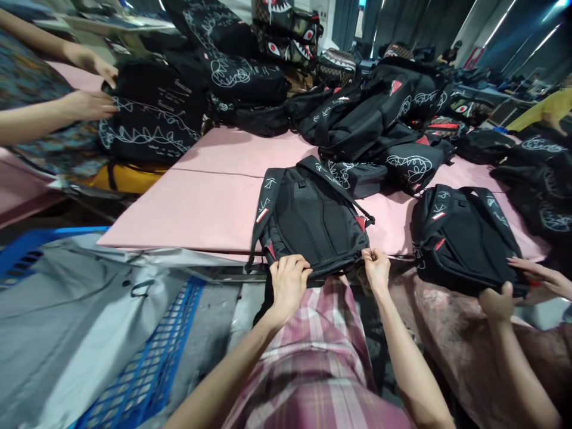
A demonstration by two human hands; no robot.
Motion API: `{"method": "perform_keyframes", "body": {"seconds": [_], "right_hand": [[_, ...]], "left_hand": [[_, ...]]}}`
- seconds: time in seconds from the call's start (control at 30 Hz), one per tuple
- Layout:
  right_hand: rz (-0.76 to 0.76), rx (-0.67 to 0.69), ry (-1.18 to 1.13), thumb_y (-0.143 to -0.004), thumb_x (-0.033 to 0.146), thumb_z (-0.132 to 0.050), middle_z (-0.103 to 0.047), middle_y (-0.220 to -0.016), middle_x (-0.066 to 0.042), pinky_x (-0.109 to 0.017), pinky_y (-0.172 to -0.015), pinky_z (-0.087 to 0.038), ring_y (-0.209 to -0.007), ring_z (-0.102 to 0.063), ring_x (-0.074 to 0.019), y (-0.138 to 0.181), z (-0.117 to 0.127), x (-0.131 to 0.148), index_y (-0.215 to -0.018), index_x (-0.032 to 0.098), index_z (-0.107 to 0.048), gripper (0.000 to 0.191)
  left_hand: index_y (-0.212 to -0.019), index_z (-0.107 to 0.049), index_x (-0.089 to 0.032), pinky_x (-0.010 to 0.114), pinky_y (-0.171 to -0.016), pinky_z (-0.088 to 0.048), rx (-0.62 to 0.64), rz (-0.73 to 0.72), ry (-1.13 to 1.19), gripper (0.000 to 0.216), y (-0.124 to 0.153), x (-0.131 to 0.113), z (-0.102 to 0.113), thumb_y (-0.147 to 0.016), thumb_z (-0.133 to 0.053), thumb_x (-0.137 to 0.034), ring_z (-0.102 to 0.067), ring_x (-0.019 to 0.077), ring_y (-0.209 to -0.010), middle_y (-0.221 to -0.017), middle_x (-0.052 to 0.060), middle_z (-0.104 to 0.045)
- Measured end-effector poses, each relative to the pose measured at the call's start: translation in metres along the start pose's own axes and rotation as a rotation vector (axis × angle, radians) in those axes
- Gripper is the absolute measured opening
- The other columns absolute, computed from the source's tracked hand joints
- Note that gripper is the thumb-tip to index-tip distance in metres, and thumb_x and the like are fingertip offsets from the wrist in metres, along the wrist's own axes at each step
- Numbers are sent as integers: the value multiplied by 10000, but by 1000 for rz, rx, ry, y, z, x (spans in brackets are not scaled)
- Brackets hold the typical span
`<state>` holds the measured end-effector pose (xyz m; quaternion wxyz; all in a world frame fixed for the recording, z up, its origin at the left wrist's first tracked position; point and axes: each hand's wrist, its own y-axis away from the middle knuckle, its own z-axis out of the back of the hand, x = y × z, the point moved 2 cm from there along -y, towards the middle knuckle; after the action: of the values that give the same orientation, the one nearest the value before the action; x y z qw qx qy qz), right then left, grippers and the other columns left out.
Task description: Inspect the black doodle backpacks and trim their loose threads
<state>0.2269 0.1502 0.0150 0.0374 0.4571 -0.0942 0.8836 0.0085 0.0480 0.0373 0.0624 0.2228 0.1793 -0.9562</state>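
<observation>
A black backpack lies back panel up at the near edge of the pink table, its printed shoulder straps spread toward the far side. My left hand is closed over the backpack's near edge, left of its middle, fingers curled on the fabric. At the near right corner, my right hand pinches the edge of the same backpack between thumb and fingers. Small red triangles show at both lower sides of the bag. The backpack's underside is hidden from me.
A co-worker's hands hold another black backpack at right. On the left, another person's hands hold a printed black bag. More black backpacks are piled across the pink table. A blue crate stands below, left.
</observation>
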Motion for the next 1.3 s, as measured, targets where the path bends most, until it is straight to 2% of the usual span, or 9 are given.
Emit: {"method": "perform_keyframes", "body": {"seconds": [0.2,0.3,0.37,0.57,0.7,0.8,0.87,1.07,1.3], "right_hand": [[-22,28,-62,-720,403,-494,-572,-605,-6,-233,-571,-374,-562,-477,-133,-3,-2,-8,-685,145,-609,284],[-22,47,-97,-716,399,-506,-588,-625,-7,-230,-584,-381,-579,-486,-133,-3,-2,-10,-704,142,-621,282],[-21,51,-109,-715,380,-507,-595,-630,-9,-228,-594,-385,-584,-487,-130,-3,-3,-11,-695,140,-620,266],[-20,62,-119,-727,366,-499,-603,-632,-18,-225,-578,-384,-580,-498,-132,-5,-6,-18,-701,133,-622,265],[82,47,45,-781,424,-473,-644,-739,-50,-232,-586,-384,-653,-553,-157,-1,3,-12,-776,141,-647,332],[213,-102,299,-791,497,-497,-639,-961,-100,-259,-622,-392,-792,-586,-204,20,11,4,-1052,157,-601,441],[272,-101,397,-813,500,-486,-625,-1002,-122,-277,-637,-400,-822,-592,-221,42,8,17,-1175,148,-516,506],[359,245,363,-887,331,-447,-679,-869,-42,-259,-670,-400,-786,-625,-174,91,-29,40,-960,197,-599,216],[379,259,441,-875,292,-486,-688,-782,-10,-249,-596,-355,-706,-632,-150,83,-33,56,-874,223,-645,173]], "left_hand": [[-713,-651,-192,384,-831,-371,142,-34,80,116,-5,1,4,-784,-559,-185,-477,232,-996,-928,52,-614],[-632,-659,-214,355,-883,-373,386,-141,272,183,-5,7,11,-787,-566,-239,-505,218,-1010,-836,19,-650],[-618,-667,-218,303,-830,-402,489,-191,353,258,-6,8,16,-825,-530,-286,-561,179,-887,-777,3,-662],[-831,-681,-202,335,-713,-369,115,-178,-118,228,-10,-2,2,-874,-483,-308,-537,202,-829,-870,42,-653],[-883,-646,-183,310,-704,-400,-4,-129,-135,175,-7,1,-6,-869,-502,-280,-543,187,-827,-887,54,-642],[-989,-632,-196,316,-774,-431,45,-150,-98,210,-16,11,-1,-819,-580,-307,-531,202,-904,-982,58,-628],[-1007,-640,-227,323,-804,-438,136,-240,-84,212,-25,16,2,-822,-573,-308,-513,211,-965,-1052,41,-622],[-890,-687,-227,323,-834,-437,264,-211,93,131,-42,27,-4,-799,-601,-265,-505,194,-942,-1018,6,-646],[-838,-696,-223,343,-877,-413,277,-149,233,100,-42,32,-9,-774,-619,-227,-479,200,-967,-1014,8,-632]]}}
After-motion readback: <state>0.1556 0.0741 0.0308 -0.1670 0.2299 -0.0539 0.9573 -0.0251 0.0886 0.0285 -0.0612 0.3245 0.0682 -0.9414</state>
